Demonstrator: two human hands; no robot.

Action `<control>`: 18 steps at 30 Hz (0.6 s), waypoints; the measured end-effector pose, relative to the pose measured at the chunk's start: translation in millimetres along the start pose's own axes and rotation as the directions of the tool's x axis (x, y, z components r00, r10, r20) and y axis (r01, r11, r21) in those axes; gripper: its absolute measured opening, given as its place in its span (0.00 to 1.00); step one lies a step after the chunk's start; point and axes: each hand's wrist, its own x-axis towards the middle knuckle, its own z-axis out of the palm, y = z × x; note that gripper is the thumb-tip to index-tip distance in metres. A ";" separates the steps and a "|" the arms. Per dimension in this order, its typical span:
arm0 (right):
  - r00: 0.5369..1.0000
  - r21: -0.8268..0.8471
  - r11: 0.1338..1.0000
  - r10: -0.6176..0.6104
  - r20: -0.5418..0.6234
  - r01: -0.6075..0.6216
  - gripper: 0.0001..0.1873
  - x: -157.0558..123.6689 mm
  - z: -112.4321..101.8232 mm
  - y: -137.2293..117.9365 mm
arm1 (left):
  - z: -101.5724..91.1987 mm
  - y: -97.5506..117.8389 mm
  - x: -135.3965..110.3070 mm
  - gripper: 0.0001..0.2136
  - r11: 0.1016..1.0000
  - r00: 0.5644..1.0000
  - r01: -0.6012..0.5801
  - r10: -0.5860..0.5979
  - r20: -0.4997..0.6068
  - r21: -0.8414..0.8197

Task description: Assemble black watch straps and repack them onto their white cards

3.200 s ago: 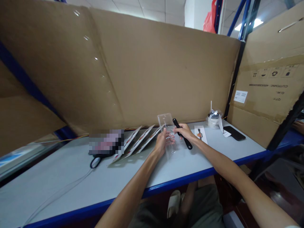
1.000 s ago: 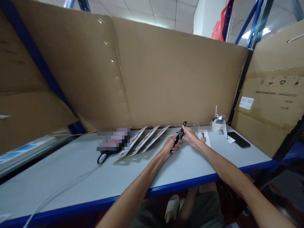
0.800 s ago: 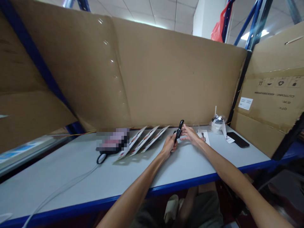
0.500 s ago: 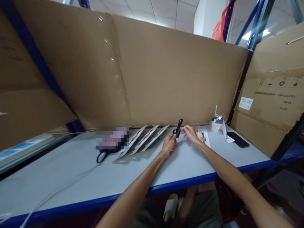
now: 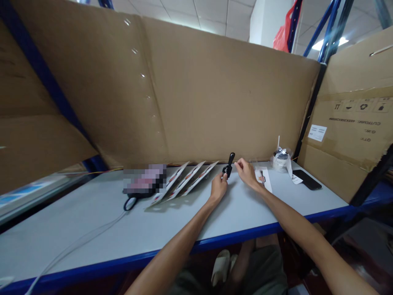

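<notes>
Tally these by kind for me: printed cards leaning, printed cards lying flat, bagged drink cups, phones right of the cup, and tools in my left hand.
Leaning cards: 3
Flat card: 1
Bagged drink cup: 1
Black phone: 1
Black hand tool in your left hand: 1
Total: 7

The tool in the left hand is black, the card beside the right hand white with orange-and-black print, the tabletop below both pale grey, blue-edged.
</notes>
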 end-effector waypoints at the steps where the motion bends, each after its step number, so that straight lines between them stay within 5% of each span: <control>1: 0.998 -0.001 0.999 -0.044 0.048 0.044 0.09 -0.7 0.3 -0.3 | 0.0 -0.2 0.1 0.14 0.997 0.999 -0.025 0.027 -0.027 0.067; 8: 0.960 0.059 0.995 -0.095 0.265 0.082 0.04 -10.2 7.3 -6.5 | 1.3 9.5 -8.1 0.13 0.929 0.996 -0.085 0.081 0.026 0.361; 18: 0.942 0.256 0.945 0.119 0.313 -0.204 0.10 -9.0 7.2 -7.9 | -2.6 24.7 -21.3 0.15 0.871 0.995 -0.083 0.042 0.095 0.484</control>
